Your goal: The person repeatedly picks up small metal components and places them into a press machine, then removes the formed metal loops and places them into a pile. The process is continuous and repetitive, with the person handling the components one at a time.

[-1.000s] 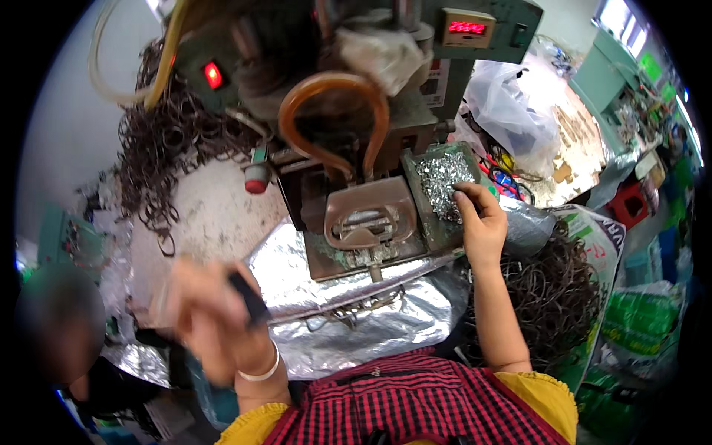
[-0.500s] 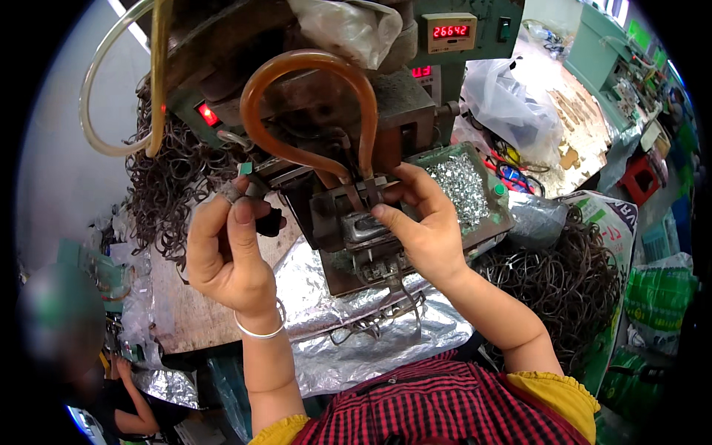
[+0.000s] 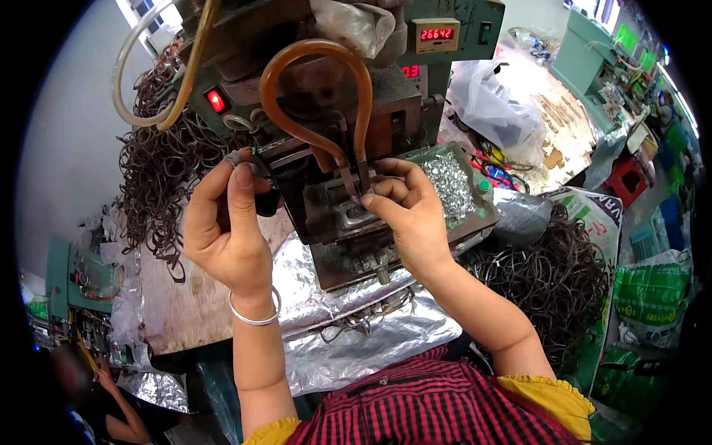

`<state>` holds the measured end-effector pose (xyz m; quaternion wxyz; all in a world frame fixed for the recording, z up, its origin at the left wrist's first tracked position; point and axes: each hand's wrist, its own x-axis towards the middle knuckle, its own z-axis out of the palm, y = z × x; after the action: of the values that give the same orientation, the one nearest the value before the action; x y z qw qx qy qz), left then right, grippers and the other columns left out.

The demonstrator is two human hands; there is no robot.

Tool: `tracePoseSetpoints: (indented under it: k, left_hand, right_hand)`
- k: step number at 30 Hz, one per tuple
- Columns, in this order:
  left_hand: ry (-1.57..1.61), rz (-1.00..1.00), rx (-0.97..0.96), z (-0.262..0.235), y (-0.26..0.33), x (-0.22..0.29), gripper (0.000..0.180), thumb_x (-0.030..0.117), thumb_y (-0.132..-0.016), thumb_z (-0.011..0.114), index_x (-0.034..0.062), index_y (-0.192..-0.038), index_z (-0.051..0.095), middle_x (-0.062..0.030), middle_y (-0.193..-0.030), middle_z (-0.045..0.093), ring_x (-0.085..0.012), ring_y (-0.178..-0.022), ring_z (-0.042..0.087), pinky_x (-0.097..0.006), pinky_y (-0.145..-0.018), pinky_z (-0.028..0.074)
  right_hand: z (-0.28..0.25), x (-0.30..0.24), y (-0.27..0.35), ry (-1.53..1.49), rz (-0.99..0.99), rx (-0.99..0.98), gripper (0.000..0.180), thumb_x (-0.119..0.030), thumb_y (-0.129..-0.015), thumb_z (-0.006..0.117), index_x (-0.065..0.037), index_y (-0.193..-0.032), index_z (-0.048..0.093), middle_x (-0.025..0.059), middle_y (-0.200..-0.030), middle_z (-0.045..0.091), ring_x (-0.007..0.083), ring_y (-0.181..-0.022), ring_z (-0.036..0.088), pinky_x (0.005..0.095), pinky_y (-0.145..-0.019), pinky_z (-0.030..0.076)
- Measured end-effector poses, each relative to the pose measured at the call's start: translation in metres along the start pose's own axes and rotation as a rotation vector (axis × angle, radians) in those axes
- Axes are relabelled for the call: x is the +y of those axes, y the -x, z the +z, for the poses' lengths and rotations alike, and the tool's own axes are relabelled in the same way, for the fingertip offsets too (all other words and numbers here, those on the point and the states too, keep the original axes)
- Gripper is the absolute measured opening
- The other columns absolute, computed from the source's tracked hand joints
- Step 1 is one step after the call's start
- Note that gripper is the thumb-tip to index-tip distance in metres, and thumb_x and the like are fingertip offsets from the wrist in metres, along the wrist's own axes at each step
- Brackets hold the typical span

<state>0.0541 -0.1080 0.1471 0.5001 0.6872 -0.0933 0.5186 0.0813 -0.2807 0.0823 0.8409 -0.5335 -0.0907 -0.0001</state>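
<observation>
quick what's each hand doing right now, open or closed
Left hand: fingers curled beside a small black piece; whether gripping it cannot be told.
Right hand: fingers bent at the dark metal machine fixture; any grip cannot be told.

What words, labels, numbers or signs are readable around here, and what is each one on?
I won't copy out wording or figures, but they stand here:
Cream counter box: lit red digits, legible.
Small display below: lit red digits, partly hidden.
White sack, right: dark and red printing, partly visible.
Green bag: printing too small to read.
</observation>
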Motion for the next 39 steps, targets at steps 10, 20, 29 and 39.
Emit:
tracePoseSetpoints:
  k: [10,20,29,39]
  left_hand:
    - [-0.011,-0.006,-0.337,-0.043,0.046,0.012,0.014,0.0,-0.095,0.055,-0.006,-0.103,0.065,-0.0098,-0.088,0.063,-0.0148,-0.072,0.059,-0.026,-0.068,0.049]
    - [-0.47,-0.494,-0.154,-0.281,0.042,-0.188,0.044,0.033,-0.105,0.047,0.0018,-0.135,0.056,-0.0096,-0.126,0.064,-0.0214,-0.109,0.061,-0.034,-0.088,0.049]
    - [-0.995,-0.516,-0.063,-0.399,0.029,-0.284,0.06,0.048,-0.102,0.046,-0.0024,-0.132,0.055,-0.0222,-0.138,0.053,-0.0329,-0.126,0.053,-0.041,-0.103,0.044]
    - [-0.973,-0.449,0.316,-0.513,-0.139,-0.428,0.078,0.06,-0.091,0.056,-0.0087,-0.128,0.056,-0.0314,-0.132,0.054,-0.0427,-0.126,0.051,-0.045,-0.105,0.041]
  right_hand:
    - [-0.009,-0.035,0.036,0.268,-0.125,-0.187,0.059,0.004,-0.082,0.056,0.002,-0.139,0.042,0.0189,-0.134,0.055,0.029,-0.125,0.056,0.0372,-0.106,0.042]
    - [0.066,0.019,0.07,0.718,-0.691,-0.234,0.047,0.005,-0.07,0.052,-0.006,-0.114,0.063,0.0106,-0.1,0.065,0.0289,-0.1,0.06,0.0384,-0.075,0.043]
    - [0.298,0.188,-0.065,0.581,-0.475,-0.38,0.028,0.0,-0.085,0.055,-0.003,-0.111,0.067,0.0138,-0.108,0.068,0.025,-0.103,0.065,0.0366,-0.089,0.05]
    - [0.497,0.218,-0.216,1.759,-1.357,-0.438,0.04,-0.016,-0.079,0.069,-0.01,-0.118,0.062,0.0101,-0.124,0.061,0.0266,-0.118,0.055,0.0435,-0.084,0.052]
